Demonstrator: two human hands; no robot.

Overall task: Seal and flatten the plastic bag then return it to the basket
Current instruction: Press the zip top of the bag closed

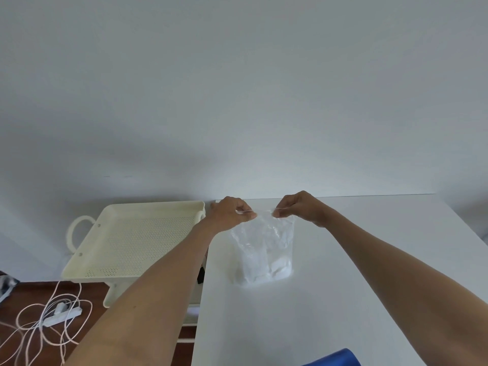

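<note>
A clear, crinkled plastic bag stands upright on the white table, its bottom resting on the surface. My left hand pinches the bag's top edge at its left end. My right hand pinches the same edge toward the right. The top strip is stretched between the two pinches. A cream perforated basket with loop handles sits to the left of the table, with nothing in it.
A white power strip and tangled pale cables lie on the dark wood floor at lower left. A blue object pokes in at the bottom edge. A plain wall stands right behind the table.
</note>
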